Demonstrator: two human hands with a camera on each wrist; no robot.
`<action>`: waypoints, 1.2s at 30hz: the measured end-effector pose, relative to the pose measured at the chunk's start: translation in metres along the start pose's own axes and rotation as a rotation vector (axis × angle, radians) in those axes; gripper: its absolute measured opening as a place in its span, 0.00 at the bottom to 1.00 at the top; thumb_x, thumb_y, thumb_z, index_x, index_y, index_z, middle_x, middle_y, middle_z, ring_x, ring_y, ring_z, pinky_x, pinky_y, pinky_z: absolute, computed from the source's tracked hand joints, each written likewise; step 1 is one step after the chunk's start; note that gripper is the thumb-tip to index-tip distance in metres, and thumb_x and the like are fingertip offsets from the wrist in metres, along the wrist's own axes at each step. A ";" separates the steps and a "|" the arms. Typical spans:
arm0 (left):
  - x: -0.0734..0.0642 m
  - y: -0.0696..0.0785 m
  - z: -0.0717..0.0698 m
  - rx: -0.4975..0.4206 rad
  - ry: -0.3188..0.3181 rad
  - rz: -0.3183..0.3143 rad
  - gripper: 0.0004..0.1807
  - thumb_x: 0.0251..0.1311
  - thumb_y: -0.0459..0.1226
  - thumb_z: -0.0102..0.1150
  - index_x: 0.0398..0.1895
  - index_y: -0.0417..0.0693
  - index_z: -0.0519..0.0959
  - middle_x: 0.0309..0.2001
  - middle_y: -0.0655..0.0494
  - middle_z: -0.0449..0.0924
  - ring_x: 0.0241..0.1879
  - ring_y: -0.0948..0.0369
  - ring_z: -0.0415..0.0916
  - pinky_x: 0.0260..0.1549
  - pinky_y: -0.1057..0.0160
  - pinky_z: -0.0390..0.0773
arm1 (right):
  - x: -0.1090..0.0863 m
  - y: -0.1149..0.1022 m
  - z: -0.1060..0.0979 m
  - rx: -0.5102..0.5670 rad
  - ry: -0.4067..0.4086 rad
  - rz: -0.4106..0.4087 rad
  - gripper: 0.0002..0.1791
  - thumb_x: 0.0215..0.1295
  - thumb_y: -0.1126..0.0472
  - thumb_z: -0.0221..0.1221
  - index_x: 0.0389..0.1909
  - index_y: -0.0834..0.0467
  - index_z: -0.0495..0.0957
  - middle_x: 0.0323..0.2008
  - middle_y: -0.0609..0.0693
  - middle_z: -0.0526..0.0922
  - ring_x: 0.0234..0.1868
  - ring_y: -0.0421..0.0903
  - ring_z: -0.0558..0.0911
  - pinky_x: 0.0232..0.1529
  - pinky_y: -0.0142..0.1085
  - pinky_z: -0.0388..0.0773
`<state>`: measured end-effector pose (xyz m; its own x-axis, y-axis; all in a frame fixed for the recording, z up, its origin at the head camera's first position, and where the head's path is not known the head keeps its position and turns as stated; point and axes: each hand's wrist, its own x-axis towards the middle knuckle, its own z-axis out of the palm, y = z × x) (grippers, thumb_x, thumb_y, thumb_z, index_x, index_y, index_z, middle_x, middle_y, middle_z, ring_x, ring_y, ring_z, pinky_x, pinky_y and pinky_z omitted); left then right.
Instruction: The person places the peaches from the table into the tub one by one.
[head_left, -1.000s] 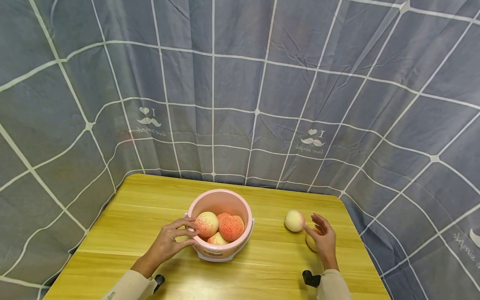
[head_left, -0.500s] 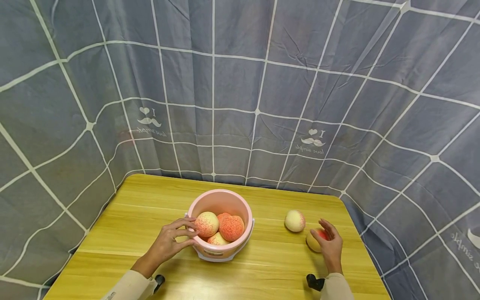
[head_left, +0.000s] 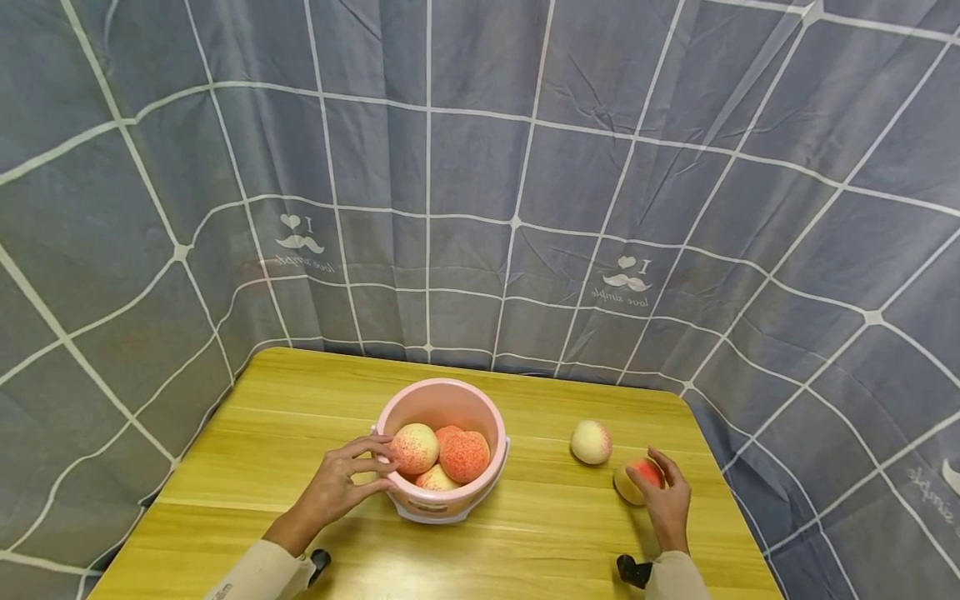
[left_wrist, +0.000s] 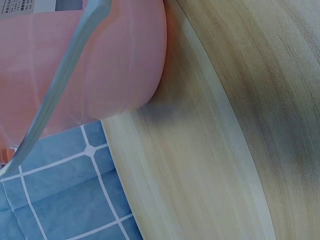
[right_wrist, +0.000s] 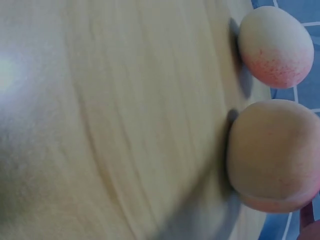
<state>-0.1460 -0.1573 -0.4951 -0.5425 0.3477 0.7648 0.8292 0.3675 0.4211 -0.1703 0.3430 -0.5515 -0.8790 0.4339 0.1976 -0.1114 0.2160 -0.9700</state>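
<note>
A pink bucket [head_left: 480, 402] stands upright on the table, several peaches [head_left: 462, 457] inside it. My left hand [head_left: 337, 482] holds its left rim, fingertips over the edge and thumb against the outside. In the left wrist view only the bucket's wall [left_wrist: 120, 65] and its pale handle [left_wrist: 60, 80] show, not the hand. At the right, my right hand [head_left: 667, 500] is at the red side of a peach [head_left: 628, 483] resting on the table; its fingers are spread. A fingertip [right_wrist: 306, 217] shows against that peach in the right wrist view. Another peach [head_left: 591, 442], pale with a pink side, lies just beyond.
The yellow wood-grain table [head_left: 300, 400] has rounded far corners. A grey-blue curtain [head_left: 480, 167] with white grid lines surrounds its back and sides. Bare table lies between the bucket and the two loose peaches. A dark wrist mount [head_left: 633, 572] sits at the right sleeve.
My right hand has moved right and toward me, from beside the farther peach to the right side of the nearer one, uncovering more of it. The left hand and bucket have stayed put.
</note>
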 end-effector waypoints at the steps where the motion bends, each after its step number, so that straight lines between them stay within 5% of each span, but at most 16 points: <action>1: 0.000 0.000 0.000 0.000 0.000 0.000 0.15 0.54 0.44 0.64 0.32 0.40 0.87 0.40 0.47 0.81 0.49 0.49 0.78 0.66 0.74 0.65 | 0.000 0.002 -0.001 -0.013 -0.001 0.004 0.26 0.54 0.71 0.69 0.56 0.62 0.76 0.50 0.43 0.76 0.54 0.35 0.70 0.55 0.16 0.71; 5: 0.000 0.000 0.001 0.003 -0.003 -0.002 0.16 0.55 0.46 0.62 0.31 0.41 0.87 0.40 0.47 0.81 0.49 0.49 0.78 0.66 0.74 0.65 | 0.000 0.007 -0.002 -0.048 -0.011 0.063 0.31 0.55 0.69 0.69 0.60 0.66 0.71 0.49 0.36 0.74 0.55 0.36 0.70 0.52 0.13 0.70; 12: 0.000 -0.001 0.001 0.007 -0.004 -0.005 0.16 0.54 0.45 0.63 0.31 0.41 0.87 0.40 0.47 0.81 0.49 0.50 0.78 0.66 0.74 0.64 | 0.000 0.014 -0.005 -0.136 -0.025 0.161 0.35 0.56 0.68 0.68 0.65 0.63 0.68 0.62 0.59 0.69 0.54 0.32 0.68 0.46 0.09 0.68; 19: 0.000 -0.001 0.001 0.010 -0.005 -0.007 0.18 0.56 0.47 0.61 0.31 0.41 0.87 0.40 0.47 0.82 0.49 0.51 0.78 0.65 0.75 0.65 | 0.000 0.022 -0.006 -0.169 -0.036 0.225 0.41 0.56 0.67 0.68 0.71 0.61 0.60 0.68 0.63 0.63 0.64 0.55 0.65 0.41 0.10 0.63; 24: -0.001 -0.001 0.001 0.005 -0.001 -0.004 0.15 0.55 0.46 0.63 0.32 0.42 0.87 0.40 0.46 0.82 0.49 0.51 0.78 0.65 0.75 0.65 | 0.000 0.027 -0.006 -0.142 -0.045 0.257 0.46 0.56 0.68 0.68 0.74 0.59 0.55 0.70 0.62 0.59 0.67 0.57 0.63 0.41 0.11 0.62; 27: -0.001 -0.001 0.001 0.002 -0.001 -0.003 0.13 0.53 0.44 0.65 0.32 0.43 0.87 0.40 0.46 0.82 0.49 0.50 0.78 0.65 0.75 0.66 | -0.001 0.028 -0.005 -0.156 -0.050 0.265 0.48 0.55 0.66 0.69 0.74 0.57 0.53 0.70 0.62 0.58 0.66 0.57 0.63 0.47 0.18 0.65; 32: -0.001 -0.001 0.001 0.000 -0.008 -0.012 0.11 0.49 0.40 0.69 0.32 0.41 0.87 0.40 0.47 0.82 0.49 0.49 0.78 0.65 0.75 0.66 | -0.002 0.028 -0.004 -0.175 -0.056 0.263 0.51 0.54 0.65 0.70 0.75 0.57 0.50 0.69 0.65 0.58 0.65 0.60 0.63 0.61 0.49 0.67; 36: -0.001 -0.001 0.001 0.003 -0.007 -0.016 0.11 0.48 0.40 0.70 0.32 0.41 0.87 0.40 0.47 0.82 0.49 0.49 0.78 0.64 0.75 0.66 | -0.002 0.030 -0.004 -0.188 -0.056 0.257 0.51 0.54 0.66 0.69 0.75 0.58 0.50 0.69 0.65 0.58 0.66 0.60 0.63 0.62 0.50 0.66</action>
<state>-0.1463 -0.1569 -0.4967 -0.5570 0.3478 0.7542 0.8197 0.3762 0.4319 -0.1703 0.3520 -0.5800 -0.8920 0.4475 -0.0640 0.2009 0.2655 -0.9429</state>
